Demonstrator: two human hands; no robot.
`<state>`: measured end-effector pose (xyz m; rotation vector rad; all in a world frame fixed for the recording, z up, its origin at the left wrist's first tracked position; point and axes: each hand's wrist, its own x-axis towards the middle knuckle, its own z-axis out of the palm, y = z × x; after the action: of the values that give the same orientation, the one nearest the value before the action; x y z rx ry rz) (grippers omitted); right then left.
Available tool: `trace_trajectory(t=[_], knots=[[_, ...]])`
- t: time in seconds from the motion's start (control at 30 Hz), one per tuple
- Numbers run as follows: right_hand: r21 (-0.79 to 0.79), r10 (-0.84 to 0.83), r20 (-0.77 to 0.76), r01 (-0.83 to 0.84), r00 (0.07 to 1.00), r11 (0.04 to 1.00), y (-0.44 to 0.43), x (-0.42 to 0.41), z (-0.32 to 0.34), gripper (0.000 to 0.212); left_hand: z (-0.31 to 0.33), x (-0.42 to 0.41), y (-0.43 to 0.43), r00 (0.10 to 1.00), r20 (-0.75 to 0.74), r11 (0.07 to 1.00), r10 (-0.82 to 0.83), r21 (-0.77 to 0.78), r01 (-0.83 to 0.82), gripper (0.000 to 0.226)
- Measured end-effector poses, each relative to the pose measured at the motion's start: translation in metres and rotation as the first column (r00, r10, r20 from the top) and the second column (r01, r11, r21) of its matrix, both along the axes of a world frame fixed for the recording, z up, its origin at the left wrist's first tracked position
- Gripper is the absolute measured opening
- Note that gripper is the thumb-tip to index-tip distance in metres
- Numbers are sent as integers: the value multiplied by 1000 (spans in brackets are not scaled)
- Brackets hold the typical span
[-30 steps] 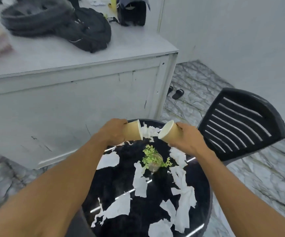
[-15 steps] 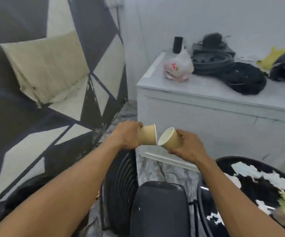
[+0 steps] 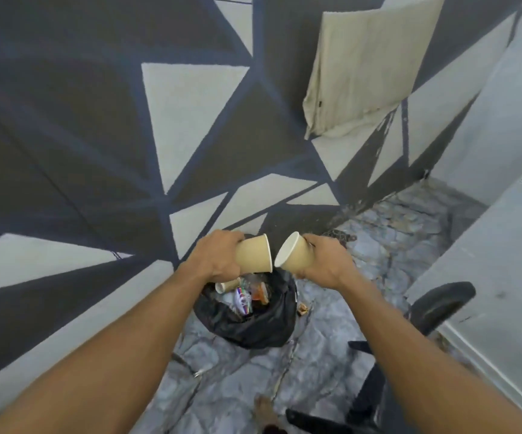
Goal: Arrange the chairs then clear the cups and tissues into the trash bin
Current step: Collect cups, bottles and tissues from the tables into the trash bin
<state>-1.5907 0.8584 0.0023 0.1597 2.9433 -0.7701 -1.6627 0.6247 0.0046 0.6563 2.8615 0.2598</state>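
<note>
My left hand grips a tan paper cup on its side, mouth pointing right. My right hand grips a second tan paper cup, tilted with its white inside facing left. Both cups hover just above the trash bin, a bin lined with a black bag on the floor against the wall. Inside the bin lie another paper cup, wrappers and crumpled litter. The table and its tissues are out of sight.
A wall painted with dark and cream triangles rises behind the bin. A beige cloth hangs on it at upper right. A black chair and a white counter stand to the right. My foot is on the marble floor.
I have turned left from the table, past the chair and counter, to face the trash bin. Both hands still hold their cups, now held over the bin.
</note>
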Motion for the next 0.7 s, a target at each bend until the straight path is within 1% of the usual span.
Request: trace_trajectory(t=[0.17, 0.3, 0.37, 0.47, 0.5, 0.57, 0.7], knots=[[0, 58, 119, -59, 991, 998, -28, -82, -57, 69, -42, -53, -27, 987, 72, 988, 142, -67, -137, 44], [-33, 6, 210, 1, 978, 999, -40, -148, -100, 67, -85, -100, -28, 957, 117, 961, 267, -109, -255, 46], [-47, -12, 261, 25, 965, 999, -45, -176, -120, 74, -106, -119, -26, 934, 157, 945, 320, -116, -304, 51], [-14, -29, 328, 35, 944, 999, -50, -203, -142, 94, -130, -139, -24, 916, 231, 942, 328, -153, -299, 65], [-3, -26, 346, 28, 938, 1000, -50, -209, -147, 96, -136, -145, -24, 914, 237, 942, 329, -159, -297, 64], [13, -19, 380, 15, 925, 1000, -46, -217, -155, 90, -143, -154, -25, 918, 234, 944, 320, -162, -288, 56], [-22, -18, 455, 32, 890, 999, -37, -222, -157, 83, -145, -166, -22, 911, 253, 944, 324, -147, -295, 58]])
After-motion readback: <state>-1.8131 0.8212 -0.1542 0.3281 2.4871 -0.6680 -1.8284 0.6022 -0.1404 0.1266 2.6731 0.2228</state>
